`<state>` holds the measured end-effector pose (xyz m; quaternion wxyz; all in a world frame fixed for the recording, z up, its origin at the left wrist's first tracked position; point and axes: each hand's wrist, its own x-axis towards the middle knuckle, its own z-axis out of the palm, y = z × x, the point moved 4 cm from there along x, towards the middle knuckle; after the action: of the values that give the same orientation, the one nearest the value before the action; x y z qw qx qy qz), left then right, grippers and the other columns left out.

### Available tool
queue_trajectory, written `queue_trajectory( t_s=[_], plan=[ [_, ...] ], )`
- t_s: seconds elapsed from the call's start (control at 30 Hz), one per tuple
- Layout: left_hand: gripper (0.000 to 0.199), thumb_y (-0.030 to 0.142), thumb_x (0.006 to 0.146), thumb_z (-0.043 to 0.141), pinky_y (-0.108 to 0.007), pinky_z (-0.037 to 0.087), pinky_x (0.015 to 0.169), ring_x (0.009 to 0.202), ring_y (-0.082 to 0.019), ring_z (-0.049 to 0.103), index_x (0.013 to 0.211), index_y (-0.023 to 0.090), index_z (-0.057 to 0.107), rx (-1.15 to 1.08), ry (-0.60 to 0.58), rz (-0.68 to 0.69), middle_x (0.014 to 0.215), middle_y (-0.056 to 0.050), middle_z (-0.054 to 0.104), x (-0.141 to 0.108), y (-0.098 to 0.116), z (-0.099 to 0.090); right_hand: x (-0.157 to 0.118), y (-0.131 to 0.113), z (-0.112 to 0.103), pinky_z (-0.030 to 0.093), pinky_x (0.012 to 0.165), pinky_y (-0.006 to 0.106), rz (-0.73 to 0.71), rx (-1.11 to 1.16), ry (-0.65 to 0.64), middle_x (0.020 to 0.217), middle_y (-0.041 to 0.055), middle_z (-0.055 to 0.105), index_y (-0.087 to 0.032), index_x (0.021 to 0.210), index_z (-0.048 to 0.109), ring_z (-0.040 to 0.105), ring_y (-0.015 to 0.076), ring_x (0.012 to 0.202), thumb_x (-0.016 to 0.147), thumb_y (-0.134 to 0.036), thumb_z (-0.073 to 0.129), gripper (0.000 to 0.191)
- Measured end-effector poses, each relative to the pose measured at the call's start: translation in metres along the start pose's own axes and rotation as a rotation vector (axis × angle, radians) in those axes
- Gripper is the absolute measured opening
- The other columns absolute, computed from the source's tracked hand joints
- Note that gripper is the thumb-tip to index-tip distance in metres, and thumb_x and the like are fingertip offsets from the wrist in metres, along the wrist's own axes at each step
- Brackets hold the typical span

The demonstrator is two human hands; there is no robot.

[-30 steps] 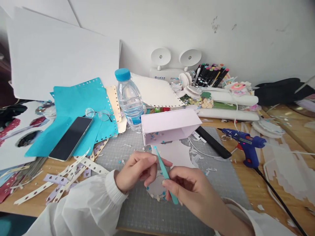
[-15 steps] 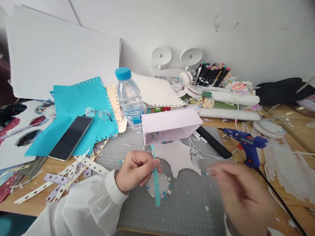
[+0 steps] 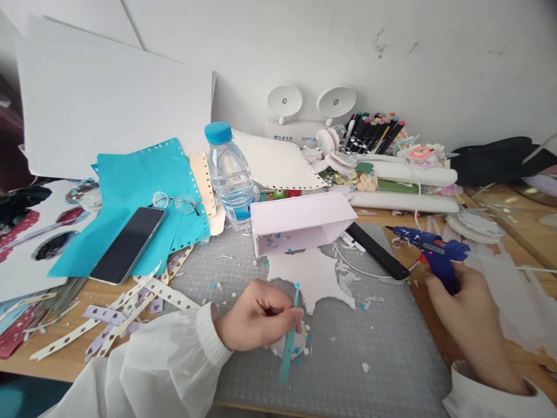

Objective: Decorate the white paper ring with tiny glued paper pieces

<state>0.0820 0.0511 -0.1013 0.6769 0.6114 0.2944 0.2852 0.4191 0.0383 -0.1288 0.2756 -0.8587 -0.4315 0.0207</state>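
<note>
Between the thumb and fingers of my left hand (image 3: 263, 318) is a narrow teal paper strip (image 3: 288, 351), pinched near its middle. Part of a round white disc (image 3: 300, 342) trimmed with small blue and white pieces shows behind that hand, over the grey cutting mat (image 3: 348, 371). My right hand (image 3: 472, 316) is closed round the handle of a blue glue gun (image 3: 437, 249), whose nozzle points left. A pale scalloped card piece (image 3: 311, 273) lies on the mat, just in front of an open lilac box (image 3: 304, 212).
Behind the box stands a water bottle (image 3: 230, 174). A phone (image 3: 129, 244) and glasses (image 3: 174, 202) rest on teal paper (image 3: 130, 174) at left, near punched paper strips (image 3: 167, 293). A black bar-shaped tool (image 3: 378, 249) lies right of the box. Markers (image 3: 374, 133) stand at the back.
My right hand has moved right and taken hold of the glue gun's handle. My left hand has shifted slightly right and down with the teal strip, which now leans more.
</note>
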Motion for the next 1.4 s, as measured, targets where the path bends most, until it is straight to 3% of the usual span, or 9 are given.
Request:
queue_trajectory(
  t_s=[0.1, 0.2, 0.3, 0.4, 0.53, 0.63, 0.8, 1.0, 1.4],
  plan=[
    [0.055, 0.037, 0.088, 0.055, -0.018, 0.040, 0.042, 0.029, -0.004, 0.032, 0.042, 0.017, 0.035, 0.002, 0.027, 0.019, 0.029, 0.005, 0.036, 0.001, 0.002, -0.003, 0.003, -0.013, -0.001, 0.038, 0.053, 0.037, 0.016, -0.102, -0.066, 0.063, 0.0020, 0.045, -0.015, 0.099, 0.053, 0.046, 0.0227, 0.054, 0.076, -0.039, 0.049, 0.033],
    [0.053, 0.039, 0.088, 0.055, -0.017, 0.033, 0.037, 0.028, -0.003, 0.031, 0.044, 0.017, 0.037, -0.005, 0.064, 0.017, 0.029, 0.005, 0.036, 0.001, 0.002, -0.009, 0.008, -0.023, -0.017, 0.033, 0.048, 0.034, 0.013, -0.082, 0.115, 0.058, -0.0013, 0.040, -0.020, 0.083, 0.052, 0.039, 0.0185, 0.047, 0.069, -0.037, 0.061, 0.024],
    [0.048, 0.038, 0.087, 0.055, -0.016, 0.026, 0.033, 0.027, -0.003, 0.028, 0.047, 0.016, 0.042, 0.009, 0.074, -0.026, 0.030, 0.006, 0.035, 0.000, 0.000, -0.012, 0.006, -0.036, -0.036, 0.034, 0.049, 0.035, 0.042, 0.050, 0.343, 0.052, -0.0006, 0.045, -0.023, 0.059, 0.051, 0.044, 0.0176, 0.045, 0.053, -0.034, 0.078, 0.030],
    [0.043, 0.034, 0.086, 0.055, -0.017, 0.022, 0.033, 0.029, -0.003, 0.026, 0.048, 0.015, 0.047, 0.057, 0.084, -0.029, 0.033, 0.006, 0.034, -0.001, 0.000, -0.012, -0.006, -0.059, -0.040, 0.041, 0.050, 0.034, 0.014, 0.310, 0.392, 0.046, 0.0012, 0.053, -0.021, 0.047, 0.054, 0.052, 0.0186, 0.044, 0.047, -0.027, 0.081, 0.028],
    [0.042, 0.024, 0.083, 0.053, -0.018, 0.020, 0.036, 0.034, -0.004, 0.026, 0.045, 0.016, 0.040, 0.137, 0.115, 0.028, 0.037, 0.006, 0.033, -0.001, 0.004, -0.014, -0.041, -0.106, -0.027, 0.035, 0.037, 0.026, -0.438, 0.481, 0.314, 0.038, -0.0040, 0.047, -0.020, 0.046, 0.052, 0.044, 0.0122, 0.033, 0.055, -0.021, 0.073, 0.023],
    [0.041, 0.019, 0.081, 0.052, -0.020, 0.018, 0.038, 0.039, -0.004, 0.024, 0.044, 0.016, 0.033, 0.221, 0.134, 0.081, 0.040, 0.006, 0.030, -0.002, 0.007, -0.017, -0.064, -0.124, -0.013, 0.043, 0.041, 0.026, -0.706, 0.538, 0.197, 0.052, -0.0023, 0.057, -0.021, 0.055, 0.052, 0.052, 0.0137, 0.043, 0.063, -0.020, 0.068, 0.018],
    [0.042, 0.012, 0.077, 0.053, -0.022, 0.014, 0.039, 0.041, -0.005, 0.019, 0.047, 0.018, 0.024, 0.310, 0.119, 0.178, 0.043, 0.007, 0.021, -0.004, 0.009, -0.015, -0.075, -0.122, -0.005, 0.043, 0.043, 0.025, -0.819, 0.497, 0.120, 0.065, 0.0002, 0.059, -0.021, 0.058, 0.049, 0.055, 0.0142, 0.052, 0.067, -0.019, 0.067, 0.021],
    [0.043, 0.006, 0.075, 0.053, -0.023, 0.015, 0.041, 0.042, -0.005, 0.018, 0.051, 0.018, 0.020, 0.314, 0.116, 0.260, 0.045, 0.007, 0.020, -0.007, 0.010, -0.012, -0.075, -0.116, -0.001, 0.045, 0.046, 0.028, -0.803, 0.501, 0.070, 0.068, -0.0008, 0.058, -0.021, 0.063, 0.051, 0.056, 0.0144, 0.052, 0.066, -0.019, 0.072, 0.021],
    [0.043, 0.008, 0.078, 0.055, -0.025, 0.016, 0.043, 0.043, -0.007, 0.020, 0.051, 0.018, 0.023, 0.311, 0.054, 0.211, 0.046, 0.007, 0.023, -0.009, 0.007, -0.011, -0.075, -0.111, 0.004, 0.046, 0.049, 0.027, -0.808, 0.441, 0.060, 0.067, -0.0014, 0.058, -0.020, 0.066, 0.052, 0.055, 0.0130, 0.052, 0.065, -0.020, 0.073, 0.020]
  ],
)
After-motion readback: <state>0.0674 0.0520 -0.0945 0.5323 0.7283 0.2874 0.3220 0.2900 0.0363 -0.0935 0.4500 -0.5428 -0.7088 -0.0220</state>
